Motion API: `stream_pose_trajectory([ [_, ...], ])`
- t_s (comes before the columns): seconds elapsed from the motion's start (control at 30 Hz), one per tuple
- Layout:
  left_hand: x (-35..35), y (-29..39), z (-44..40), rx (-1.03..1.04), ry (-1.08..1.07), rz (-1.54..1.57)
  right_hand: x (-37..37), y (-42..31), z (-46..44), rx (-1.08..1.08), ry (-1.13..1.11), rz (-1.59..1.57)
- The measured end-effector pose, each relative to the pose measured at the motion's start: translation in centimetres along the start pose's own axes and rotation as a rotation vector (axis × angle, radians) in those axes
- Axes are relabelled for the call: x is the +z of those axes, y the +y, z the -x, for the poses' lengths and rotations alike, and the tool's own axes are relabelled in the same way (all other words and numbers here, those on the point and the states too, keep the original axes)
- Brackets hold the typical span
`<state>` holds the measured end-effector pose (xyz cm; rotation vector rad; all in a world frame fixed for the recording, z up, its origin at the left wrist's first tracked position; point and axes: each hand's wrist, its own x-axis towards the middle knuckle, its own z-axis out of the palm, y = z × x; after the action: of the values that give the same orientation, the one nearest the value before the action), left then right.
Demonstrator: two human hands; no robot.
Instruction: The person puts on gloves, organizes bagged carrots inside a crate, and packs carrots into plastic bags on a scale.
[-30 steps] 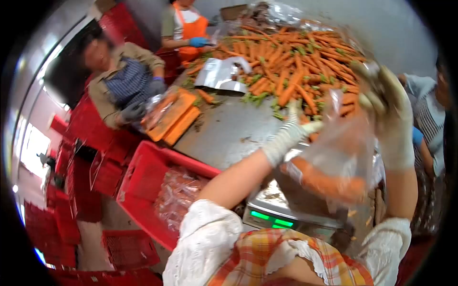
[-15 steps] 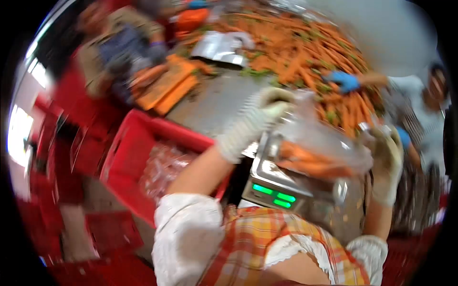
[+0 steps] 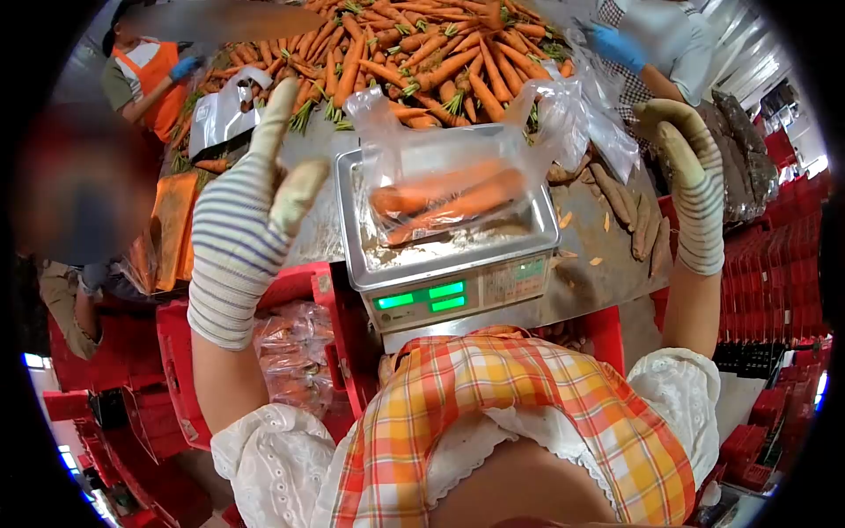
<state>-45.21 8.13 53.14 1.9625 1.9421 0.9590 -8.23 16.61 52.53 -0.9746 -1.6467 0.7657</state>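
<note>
A clear plastic bag of carrots (image 3: 449, 201) lies on the steel pan of a digital scale (image 3: 506, 286), its loose handles standing up at both sides. Green digits glow on the scale's front. My left hand (image 3: 239, 231), in a striped knit glove with a cream palm, is raised left of the scale. Its thumb and forefinger are spread and hold nothing. To the right of the scale, my right hand (image 3: 694, 180) wears a matching glove. Its fingers are bent but apart from the thumb, with nothing between them. Neither hand touches the bag.
A big heap of carrots (image 3: 440, 66) covers the table's far side. A red crate (image 3: 180, 352) with bagged carrots (image 3: 295, 352) stands at left. Long brown roots (image 3: 616, 198) lie right of the scale. Co-workers with blue gloves (image 3: 616, 46) stand across the table.
Both hands have let go of the bag and moved apart, left and right. The bag now rests on the scale pan. My view has turned and become sharper.
</note>
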Motion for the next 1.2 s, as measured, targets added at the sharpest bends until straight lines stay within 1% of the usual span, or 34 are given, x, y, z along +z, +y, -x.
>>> stream_pose_trajectory([
  [0.07, 0.0, 2.5, -1.0, 0.019, -0.125, -0.466, 0.0, -0.3, 0.7, 0.004, -0.025, 0.004],
  [0.1, 0.5, 3.6, -1.5, 0.009, -0.128, -0.47, 0.2, -0.6, 1.1, 0.005, -0.047, 0.012],
  [0.13, 1.1, 4.6, -2.0, 0.069, -0.097, -0.576, 1.3, -1.3, 1.7, 0.09, -0.012, -0.051],
  [0.17, 1.9, 5.5, -2.8, 0.132, -0.069, -0.681, 2.1, -1.4, 1.7, 0.096, -0.02, -0.058],
  [0.2, 3.0, 6.3, -4.1, 0.127, -0.074, -0.684, 2.8, -1.5, 1.7, 0.078, -0.111, -0.026],
  [0.23, 4.3, 6.9, -5.7, 0.068, -0.109, -0.77, 3.5, -1.6, 1.7, 0.059, -0.201, 0.009],
  [0.27, 5.3, 7.0, -7.4, 0.011, -0.145, -0.854, 4.9, -1.8, 1.9, 0.092, -0.171, -0.039],
  [0.33, 7.4, 5.2, -10.1, -0.1, -0.319, -0.853, 6.5, -1.5, 2.1, 0.08, -0.255, -0.004],
  [0.37, 7.9, 4.3, -9.9, -0.099, -0.319, -0.853, 6.9, -1.0, 2.1, 0.061, -0.274, 0.01],
  [0.4, 8.1, 3.2, -9.5, -0.027, -0.277, -0.786, 6.8, -0.9, 2.1, 0.042, -0.316, 0.015],
  [0.43, 8.1, 2.0, -9.1, 0.05, -0.232, -0.722, 6.4, -1.1, 1.8, 0.033, -0.377, 0.129],
  [0.5, 8.1, -0.6, -6.6, 0.114, 0.039, -0.151, 5.8, -1.5, 0.6, 0.026, -0.45, 0.194],
  [0.53, 7.4, -0.2, -5.1, 0.01, 0.033, 0.296, 6.0, -1.2, 0.2, 0.031, -0.434, 0.189],
  [0.57, 6.9, 0.3, -3.7, -0.101, 0.019, 0.743, 6.8, -1.0, -0.2, 0.035, -0.471, 0.015],
  [0.63, 6.5, 0.3, -1.5, -0.149, 0.067, 1.026, 10.3, 0.5, -0.4, 0.052, -0.69, -0.311],
  [0.67, 5.7, 1.2, -0.3, -0.209, -0.011, 1.074, 12.1, 1.2, -0.4, 0.087, -0.803, -0.468],
  [0.7, 5.0, 2.4, 0.7, -0.27, -0.085, 1.12, 13.6, 2.2, -0.5, 0.017, -0.924, -0.326],
  [0.73, 5.0, 2.8, 1.4, -0.293, -0.07, 1.098, 15.2, 3.2, -0.5, -0.072, -1.039, -0.187],
  [0.77, 5.0, 3.2, 2.1, -0.316, -0.056, 1.077, 17.2, 6.3, 0.2, -0.216, -1.009, -0.092],
  [0.83, 4.4, 2.5, 3.5, -0.319, -0.112, 1.229, 16.8, 8.2, -0.6, -0.195, -1.106, 0.332],
  [0.87, 3.9, 1.7, 4.2, -0.329, -0.117, 1.165, 15.6, 9.3, -1.0, -0.134, -1.119, 0.482],
  [0.9, 3.2, 1.4, 4.7, -0.326, -0.142, 1.261, 14.3, 10.2, -1.2, -0.071, -1.132, 0.636],
  [0.93, 3.3, 1.7, 5.2, -0.364, -0.083, 1.314, 13.1, 10.5, -1.2, -0.064, -1.144, 0.635],
  [0.97, 3.5, 2.0, 5.7, -0.403, -0.028, 1.367, 11.7, 10.4, -1.0, 0.044, -1.187, 0.641],
  [1.0, 3.7, 1.3, 5.9, -0.316, -0.108, 1.362, 10.4, 10.4, -0.6, 0.158, -1.223, 0.651],
  [1.03, 3.9, 0.6, 6.0, -0.227, -0.185, 1.356, 9.8, 12.3, 1.0, -0.06, -1.113, 0.712],
  [1.07, 4.1, 0.0, 6.2, -0.137, -0.259, 1.349, 9.7, 11.4, 1.1, -0.016, -1.14, 0.754],
  [1.13, 5.0, 0.1, 5.9, -0.119, -0.267, 1.348, 9.5, 10.9, 1.8, 0.036, -1.16, 0.8],
  [1.2, 5.7, 0.1, 5.4, -0.061, -0.395, 1.417, 9.2, 12.1, 2.9, -0.053, -1.089, 0.59],
])
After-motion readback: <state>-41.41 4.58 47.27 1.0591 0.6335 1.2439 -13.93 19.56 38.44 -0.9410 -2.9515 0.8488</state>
